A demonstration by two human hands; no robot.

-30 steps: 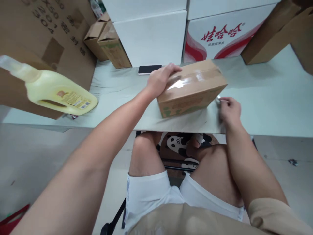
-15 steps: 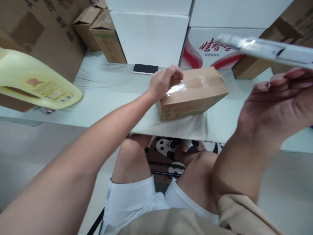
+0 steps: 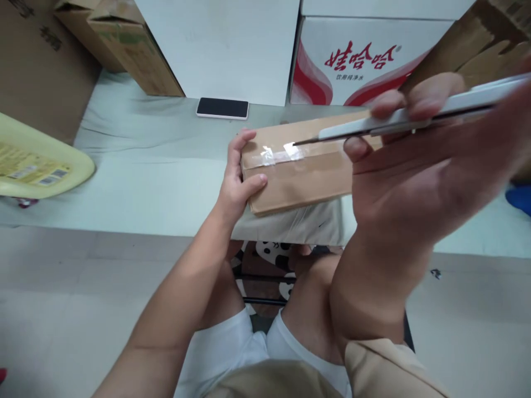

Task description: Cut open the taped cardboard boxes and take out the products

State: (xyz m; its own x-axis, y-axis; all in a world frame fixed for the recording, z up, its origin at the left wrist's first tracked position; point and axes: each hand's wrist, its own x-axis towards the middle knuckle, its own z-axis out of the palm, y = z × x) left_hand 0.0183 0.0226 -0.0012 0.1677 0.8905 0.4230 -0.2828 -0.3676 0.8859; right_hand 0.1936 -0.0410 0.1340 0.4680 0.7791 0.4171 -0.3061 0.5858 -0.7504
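A taped brown cardboard box (image 3: 302, 182) sits on the covered table, a strip of clear tape running along its top. My left hand (image 3: 238, 179) grips its left end, thumb on top and fingers at the far edge. In my right hand (image 3: 415, 149) is a slim white utility knife (image 3: 352, 128), held between thumb and fingers. Its thin dark tip points left, over or at the shiny tape; I cannot tell whether it touches. My right hand hides the right end of the box.
A phone (image 3: 222, 108) lies behind the box. White cartons (image 3: 219, 50) and a red-and-white printed carton (image 3: 360, 66) line the back. A yellow jug (image 3: 41, 166) lies at the left, near brown boxes (image 3: 133, 44). Something blue (image 3: 518, 199) shows at the right edge.
My right hand has brought the knife left and down over the box. The box has tipped to show more of its top, and my left hand now clasps its left end.
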